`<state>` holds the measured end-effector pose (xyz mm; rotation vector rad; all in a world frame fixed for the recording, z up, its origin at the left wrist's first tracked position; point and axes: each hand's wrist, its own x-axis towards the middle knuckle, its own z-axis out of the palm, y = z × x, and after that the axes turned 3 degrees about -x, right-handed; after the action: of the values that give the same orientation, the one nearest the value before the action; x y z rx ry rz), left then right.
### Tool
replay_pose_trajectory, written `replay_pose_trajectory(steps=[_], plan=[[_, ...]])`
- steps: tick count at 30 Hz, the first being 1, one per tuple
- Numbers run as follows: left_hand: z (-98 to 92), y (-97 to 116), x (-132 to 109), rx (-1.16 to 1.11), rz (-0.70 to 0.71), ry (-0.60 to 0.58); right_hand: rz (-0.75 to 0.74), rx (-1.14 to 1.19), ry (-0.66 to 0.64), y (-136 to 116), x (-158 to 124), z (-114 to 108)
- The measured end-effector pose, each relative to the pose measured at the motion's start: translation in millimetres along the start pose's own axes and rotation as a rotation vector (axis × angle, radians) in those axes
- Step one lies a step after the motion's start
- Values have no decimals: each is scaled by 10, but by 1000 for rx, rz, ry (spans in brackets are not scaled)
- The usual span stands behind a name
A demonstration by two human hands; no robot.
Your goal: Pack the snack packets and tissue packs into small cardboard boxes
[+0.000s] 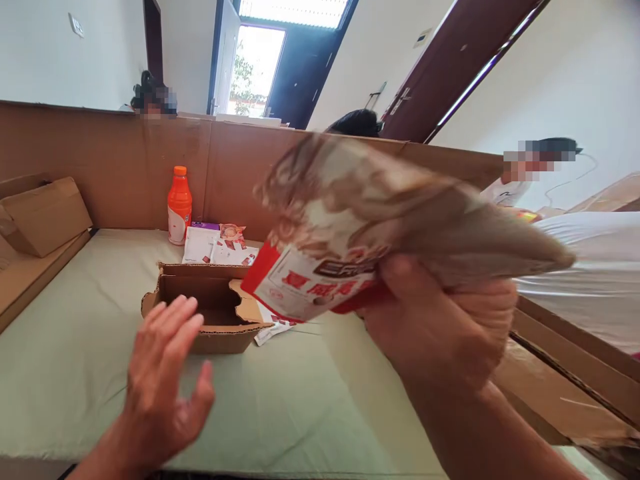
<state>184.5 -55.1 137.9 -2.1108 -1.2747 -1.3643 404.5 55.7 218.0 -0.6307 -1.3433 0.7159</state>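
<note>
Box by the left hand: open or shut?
Open. The top of the box gapes, and its inner walls show. Part of its floor is hidden; whether it is empty, I cannot tell.

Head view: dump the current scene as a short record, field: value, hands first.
left hand: open, holding nothing, by the cardboard box; contact unclear
right hand: grip closed on a printed bag, held up
box: open-topped, on green cloth
bottle: orange, upright, orange cap
packets: several, mostly white, behind the box
</note>
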Motion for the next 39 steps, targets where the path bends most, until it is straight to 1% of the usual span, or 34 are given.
replay_pose_trajectory(steps=[1,2,3,5,7,9,10,11,13,15,17,19,20,22,24,25,26,29,30,31,32,33,34,36,37,38,39], plan=[[-51,-96,-25,72,-40,-45,-46,60,38,61,3,120],[-82,-174,-56,137,-72,-93,-58,109,40,153,-8,245],[-92,-233,-93,186,-97,-133,-36,138,2,270,-31,367],[-75,-300,-171,225,-132,-159,46,138,-130,545,-97,561],[-43,-327,-234,223,-162,-147,125,61,-239,791,-155,643],[-29,-343,-268,203,-189,-139,161,-53,-311,926,-166,606],[-30,-352,-273,190,-204,-141,172,-121,-372,942,-151,559],[-35,-361,-273,175,-218,-147,178,-200,-466,929,-126,506],[-42,-376,-260,143,-229,-156,152,-388,-717,851,-68,431],[-34,-386,-242,117,-231,-159,90,-609,-942,769,-32,448],[-16,-394,-228,98,-223,-150,43,-826,-1093,745,-27,567],[-6,-412,-218,90,-209,-162,44,-961,-1235,791,-36,745],[-11,-424,-210,90,-192,-184,56,-978,-1331,831,-40,835],[-46,-451,-176,84,-155,-253,98,-956,-1576,913,-39,988],[-110,-464,-106,69,-122,-319,151,-930,-1806,972,-26,1082],[-146,-461,-55,58,-112,-341,177,-934,-1881,989,-18,1108],[-178,-453,3,52,-97,-359,197,-943,-1924,999,-9,1123],[-207,-407,201,93,25,-430,186,-903,-1930,1000,-6,1132],[-184,-395,268,120,87,-473,164,-882,-1929,999,-12,1130],[-146,-390,335,147,141,-543,136,-863,-1932,999,-18,1124],[-95,-393,403,172,170,-650,107,-852,-1932,1004,-19,1114],[-36,-403,473,192,166,-795,79,-841,-1929,1013,-9,1097],[24,-420,545,210,131,-961,59,-824,-1925,1025,16,1069],[129,-460,686,250,3,-1277,63,-749,-1942,1052,122,975],[166,-477,748,267,-58,-1388,86,-688,-1971,1061,202,911],[191,-490,801,278,-102,-1463,119,-617,-2002,1064,293,840],[206,-497,841,277,-128,-1506,152,-550,-2017,1059,386,770]])
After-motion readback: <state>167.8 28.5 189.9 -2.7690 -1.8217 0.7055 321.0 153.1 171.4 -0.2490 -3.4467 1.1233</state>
